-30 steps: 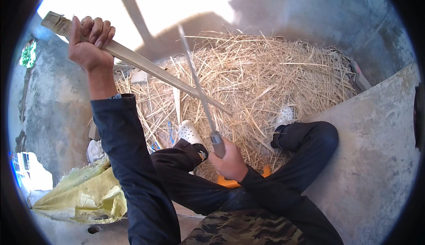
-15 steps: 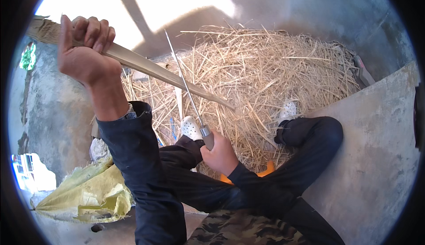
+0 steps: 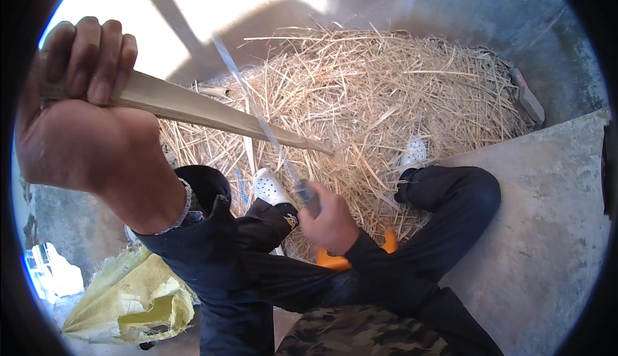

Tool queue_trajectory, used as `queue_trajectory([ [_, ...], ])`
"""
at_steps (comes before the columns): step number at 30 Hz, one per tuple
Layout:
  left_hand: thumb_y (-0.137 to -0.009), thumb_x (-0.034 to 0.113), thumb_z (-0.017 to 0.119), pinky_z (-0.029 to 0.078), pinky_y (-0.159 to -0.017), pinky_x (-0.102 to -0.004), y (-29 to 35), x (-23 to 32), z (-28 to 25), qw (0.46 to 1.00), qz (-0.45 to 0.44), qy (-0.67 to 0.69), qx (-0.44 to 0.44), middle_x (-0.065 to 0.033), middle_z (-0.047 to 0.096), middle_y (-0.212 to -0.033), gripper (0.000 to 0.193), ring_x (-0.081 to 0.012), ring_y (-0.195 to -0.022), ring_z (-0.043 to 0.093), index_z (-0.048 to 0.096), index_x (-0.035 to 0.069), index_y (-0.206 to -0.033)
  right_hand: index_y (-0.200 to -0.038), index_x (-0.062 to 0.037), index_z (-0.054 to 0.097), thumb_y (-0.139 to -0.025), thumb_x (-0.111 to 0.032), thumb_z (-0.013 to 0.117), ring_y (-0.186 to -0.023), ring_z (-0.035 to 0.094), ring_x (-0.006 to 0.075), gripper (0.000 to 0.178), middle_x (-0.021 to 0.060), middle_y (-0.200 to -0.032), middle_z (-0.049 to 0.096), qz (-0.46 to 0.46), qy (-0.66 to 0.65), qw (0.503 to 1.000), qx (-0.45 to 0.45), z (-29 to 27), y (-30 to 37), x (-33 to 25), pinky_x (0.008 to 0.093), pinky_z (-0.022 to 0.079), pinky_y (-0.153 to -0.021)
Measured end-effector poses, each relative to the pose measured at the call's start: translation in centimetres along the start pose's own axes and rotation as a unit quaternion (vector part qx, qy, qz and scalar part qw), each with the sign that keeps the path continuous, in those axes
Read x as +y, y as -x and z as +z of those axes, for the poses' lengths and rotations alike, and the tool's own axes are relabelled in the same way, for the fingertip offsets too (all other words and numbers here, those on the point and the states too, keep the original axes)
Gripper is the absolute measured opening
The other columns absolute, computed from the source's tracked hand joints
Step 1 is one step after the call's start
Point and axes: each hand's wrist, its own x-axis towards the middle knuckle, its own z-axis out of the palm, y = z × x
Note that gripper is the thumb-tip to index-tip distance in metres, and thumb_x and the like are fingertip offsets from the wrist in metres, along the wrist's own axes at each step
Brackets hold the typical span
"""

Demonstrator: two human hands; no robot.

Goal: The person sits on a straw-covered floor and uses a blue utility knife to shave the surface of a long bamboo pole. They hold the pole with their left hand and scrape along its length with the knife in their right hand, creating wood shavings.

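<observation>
My left hand (image 3: 90, 92), raised at the upper left, is wrapped round the thick end of a long pale wooden stick (image 3: 206, 110). The stick slopes down to the right, its narrow tip over the shavings. In front of my lap my right hand (image 3: 331, 217) grips the handle of a long thin-bladed knife (image 3: 267, 131). The blade points up and away, crossing the stick near its lower part and blurred by motion. Whether blade and stick touch I cannot tell.
A wide heap of straw-like shavings (image 3: 386, 92) covers the floor ahead, with my white clogs (image 3: 270, 187) at its near edge. Something orange (image 3: 333, 259) shows by my lap. A torn yellow sack (image 3: 129, 298) lies at left; a concrete surface (image 3: 534, 227) is at right.
My left hand has come closer and moved left, drawing the stick slightly left. My right hand has shifted a little right and down with the knife, whose blade is now blurred.
</observation>
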Motion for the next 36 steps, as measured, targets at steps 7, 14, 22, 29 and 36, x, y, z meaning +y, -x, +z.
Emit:
queue_trajectory([
  [7, -0.094, 0.021, 0.046, 0.027, -0.048, -0.0228, 0.2, -0.1, -1.0, 0.999, -0.01, 0.04, -0.027, 0.0009, 0.035, -0.056, 0.029, -0.0087, -0.045, 0.032, 0.041, 0.009, -0.068, -0.097, 0.003, 0.054, -0.076, -0.01, 0.06, -0.074, 0.062, 0.0459, 0.025, 0.0275, -0.076, 0.062, 0.06, -0.055, 0.99, -0.116, -2.8, -1.5, -6.3, 0.048, 0.048, -0.065],
  [14, -0.094, 0.026, 0.052, 0.026, -0.047, -0.023, 0.3, -0.2, 0.4, 0.998, 0.01, -0.025, 0.055, 0.0016, 0.031, -0.053, 0.032, -0.0079, -0.043, 0.03, 0.042, 0.009, -0.069, -0.097, 0.0014, 0.059, -0.076, -0.012, 0.061, -0.076, 0.061, 0.0463, 0.025, 0.0276, -0.076, 0.061, 0.081, -0.05, 0.993, -0.066, -0.1, -1.0, 2.9, 0.0433, 0.05, -0.066],
  [22, -0.094, 0.028, 0.054, 0.022, -0.046, -0.0239, 0.6, -0.3, -1.0, 0.997, 0.006, -0.022, 0.073, 0.0017, 0.03, -0.052, 0.036, -0.0079, -0.043, 0.026, 0.041, 0.01, -0.066, -0.106, 0.0028, 0.061, -0.076, -0.021, 0.064, -0.08, 0.063, 0.044, 0.038, 0.0265, -0.083, 0.064, 0.096, 0.015, 0.991, -0.09, -0.9, 1.3, 1.0, 0.0446, 0.05, -0.069],
  [29, -0.097, 0.031, 0.05, 0.021, -0.044, -0.024, 0.6, -0.2, -1.3, 0.98, 0.041, -0.078, 0.176, 0.0026, 0.028, -0.051, 0.038, -0.0073, -0.042, 0.025, 0.038, 0.012, -0.066, -0.103, 0.002, 0.06, -0.074, -0.013, 0.06, -0.074, 0.063, 0.0435, 0.033, 0.0262, -0.076, 0.062, 0.155, 0.008, 0.981, -0.118, -2.2, 3.2, 1.8, 0.0441, 0.05, -0.066],
  [36, -0.097, 0.029, 0.05, 0.021, -0.045, -0.0236, 0.8, -0.2, -0.3, 0.983, 0.054, -0.09, 0.152, 0.0023, 0.028, -0.051, 0.037, -0.0074, -0.042, 0.025, 0.038, 0.012, -0.066, -0.104, 0.001, 0.062, -0.076, -0.02, 0.065, -0.078, 0.064, 0.0393, 0.036, 0.0239, -0.081, 0.063, 0.373, -0.127, 0.89, -0.227, -4.4, 2.6, -2.6, 0.0427, 0.049, -0.066],
])
